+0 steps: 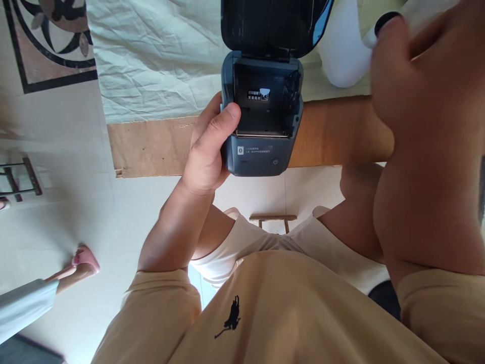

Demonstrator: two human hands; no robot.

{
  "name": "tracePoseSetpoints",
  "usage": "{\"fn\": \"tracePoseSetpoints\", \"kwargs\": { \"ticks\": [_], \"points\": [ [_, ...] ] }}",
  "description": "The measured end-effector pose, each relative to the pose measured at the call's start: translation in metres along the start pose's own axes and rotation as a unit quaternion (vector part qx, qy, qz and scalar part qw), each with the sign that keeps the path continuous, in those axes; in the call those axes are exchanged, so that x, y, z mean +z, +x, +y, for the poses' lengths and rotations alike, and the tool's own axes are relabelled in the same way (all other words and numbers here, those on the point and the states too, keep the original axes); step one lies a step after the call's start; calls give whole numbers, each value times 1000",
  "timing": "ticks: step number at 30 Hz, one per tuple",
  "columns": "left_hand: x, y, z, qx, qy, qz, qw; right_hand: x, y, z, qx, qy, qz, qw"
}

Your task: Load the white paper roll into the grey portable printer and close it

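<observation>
Top centre, my left hand (210, 139) grips the open printer (261, 157) side-on so its bay faces me; upper right, my right hand's (420, 76) hold beside a white item (341, 53) I can't tell.

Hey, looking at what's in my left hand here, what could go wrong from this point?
Your left hand alone seems to support the open device, in view near the table edge, so a loose grip might let it fall to the floor.

Your thumb overlaps the rim of the open compartment; if the raised lid swung shut, it could get pinched.
</observation>
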State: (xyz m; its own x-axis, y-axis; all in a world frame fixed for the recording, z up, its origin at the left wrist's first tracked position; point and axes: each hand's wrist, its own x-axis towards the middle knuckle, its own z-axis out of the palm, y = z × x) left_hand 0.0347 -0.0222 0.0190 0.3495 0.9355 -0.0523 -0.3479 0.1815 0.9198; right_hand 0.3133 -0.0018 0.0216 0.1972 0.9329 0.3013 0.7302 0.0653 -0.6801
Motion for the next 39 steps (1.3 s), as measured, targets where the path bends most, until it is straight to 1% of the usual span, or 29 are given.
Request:
{"fn": "tracePoseSetpoints", "kwargs": {
  "ticks": [1,2,3,4,5,8,9,11,14,16,18,20,23,26,29,31,34,36,39],
  "points": [
    [0,0,1,-5,2,-3,1000,4,0,-11,-32,-132,-26,990],
    [0,0,1,-12,5,-4,1000,7,0,-20,-16,-188,-55,981],
    [-1,0,2,-18,8,-2,1000,10,-1,-27,-16,-223,-71,972],
    [-1,-1,3,-22,11,-4,1000,12,-1,-31,-28,-228,-72,971],
    [-1,-1,4,-26,13,-4,1000,13,-2,-32,-44,-212,-66,974],
    [-1,-1,5,-27,10,-8,1000,16,-6,-28,-126,-143,-31,981],
    [-1,-1,5,-25,9,-10,1000,16,-6,-25,-138,-129,-31,981],
    [-1,-1,4,-17,9,-11,1000,18,-7,-22,-142,-127,-47,981],
    [-3,0,0,-15,24,-15,999,19,-4,-20,-112,-168,-62,978],
    [-5,2,-3,1,23,-17,1000,18,-3,-17,-101,-186,-62,975],
    [-7,3,-7,14,17,-28,999,17,-2,-14,-115,-168,-62,977],
    [-8,4,-9,14,22,-35,999,17,-2,-11,-141,-109,-62,982],
    [-6,3,-7,11,29,-23,999,21,-5,-8,-162,-27,-59,985],
    [-3,1,0,-21,38,-1,999,29,-6,-4,-185,-38,-52,981],
    [0,0,5,-33,37,-2,999,35,-6,-1,-197,-64,-38,978],
    [-1,0,5,-32,37,-2,999,34,-6,-1,-218,-50,-42,974],
    [-2,2,2,-32,51,13,998,28,-7,-4,-254,2,-59,965],
    [-3,2,1,-38,60,21,997,24,-8,-8,-245,19,-66,967],
    [-2,1,2,-46,64,22,997,24,-9,-10,-224,-7,-84,971]
  ]
}}
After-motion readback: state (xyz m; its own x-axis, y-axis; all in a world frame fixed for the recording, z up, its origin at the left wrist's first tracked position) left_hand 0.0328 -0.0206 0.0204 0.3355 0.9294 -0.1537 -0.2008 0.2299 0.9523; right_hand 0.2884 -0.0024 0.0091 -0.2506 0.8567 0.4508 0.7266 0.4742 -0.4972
